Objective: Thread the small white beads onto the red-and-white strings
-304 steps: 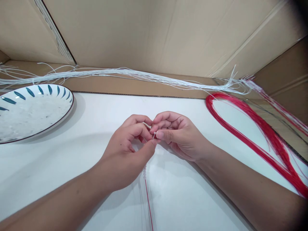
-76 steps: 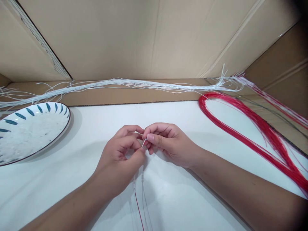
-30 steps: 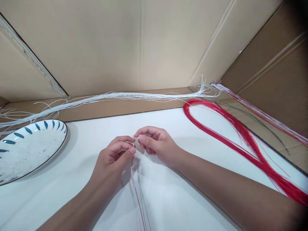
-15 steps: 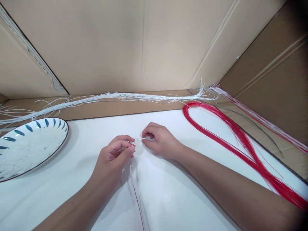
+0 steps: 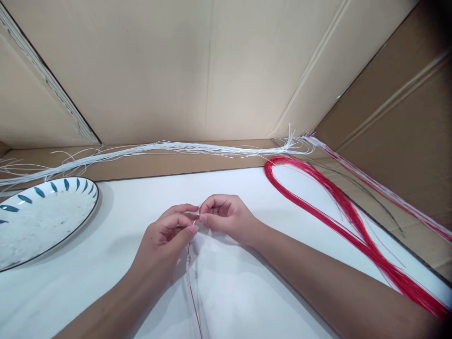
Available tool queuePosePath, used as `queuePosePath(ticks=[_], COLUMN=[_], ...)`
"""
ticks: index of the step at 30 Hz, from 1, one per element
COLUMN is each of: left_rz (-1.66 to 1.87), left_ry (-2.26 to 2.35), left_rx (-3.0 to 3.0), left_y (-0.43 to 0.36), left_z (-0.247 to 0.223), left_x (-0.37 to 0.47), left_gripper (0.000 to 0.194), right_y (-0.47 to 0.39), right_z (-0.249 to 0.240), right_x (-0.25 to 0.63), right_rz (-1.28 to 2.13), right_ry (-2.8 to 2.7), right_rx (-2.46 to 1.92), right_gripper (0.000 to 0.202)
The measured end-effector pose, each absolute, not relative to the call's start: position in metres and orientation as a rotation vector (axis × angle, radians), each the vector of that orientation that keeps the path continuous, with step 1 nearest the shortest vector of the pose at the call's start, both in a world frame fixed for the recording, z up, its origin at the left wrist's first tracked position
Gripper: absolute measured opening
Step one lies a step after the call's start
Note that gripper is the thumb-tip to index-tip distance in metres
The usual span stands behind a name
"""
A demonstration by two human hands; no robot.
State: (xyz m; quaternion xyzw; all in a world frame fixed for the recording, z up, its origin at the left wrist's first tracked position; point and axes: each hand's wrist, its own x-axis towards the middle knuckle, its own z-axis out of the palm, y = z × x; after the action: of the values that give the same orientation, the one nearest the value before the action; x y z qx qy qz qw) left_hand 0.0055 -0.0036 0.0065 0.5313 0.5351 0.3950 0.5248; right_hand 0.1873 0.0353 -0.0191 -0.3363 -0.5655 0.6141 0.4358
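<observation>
From the surface's near edge, a red cord runs up through a pale, lumpy stretch to the left hand, whose thumb and fingers pinch it near a white tip. The right hand is just beside, fingers curled; whether it grips anything, I cannot tell. Both hands' fingertips are thus close to that tip. Farther out, a plate sits at the left edge, a red bundle at the right; white strands lie beyond the far edge.
</observation>
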Motion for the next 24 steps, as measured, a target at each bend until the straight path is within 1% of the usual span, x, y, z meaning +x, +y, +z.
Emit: queuePosePath(ticks=[1,3,7,13,24], left_rz=[0.955,0.971,1.013,1.033,1.033], left_ry=[1.256,1.214,1.171,1.167,1.161], left_rx=[1.265,1.261,1.220,1.149,1.234], left_y=[-0.0043,-0.0049,-0.0047,-0.0049,0.0009], left_z=[0.0077,0.0089,0.0077,0.0072,0.0018], left_x=[0.0059,0.0064,0.0067,0.0084,0.0027], left_gripper=[0.026,0.026,0.024,0.023,0.023], right_y=[0.0332,0.0300,0.0296,0.0331,0.0366], right_z=[-0.0189,-0.0188,-0.0182,-0.0160,-0.0226], right_x=[0.1849,0.1809,0.1786,0.1804,0.1807], right_rz=[1.655,1.806,1.947,2.008,2.044], right_ry=[-1.292,-1.136,-0.962,-0.914,-0.930], right_rx=[-0.782,-0.693,-0.592,-0.616,-0.605], right_gripper=[0.013,0.015,0.016,0.019,0.028])
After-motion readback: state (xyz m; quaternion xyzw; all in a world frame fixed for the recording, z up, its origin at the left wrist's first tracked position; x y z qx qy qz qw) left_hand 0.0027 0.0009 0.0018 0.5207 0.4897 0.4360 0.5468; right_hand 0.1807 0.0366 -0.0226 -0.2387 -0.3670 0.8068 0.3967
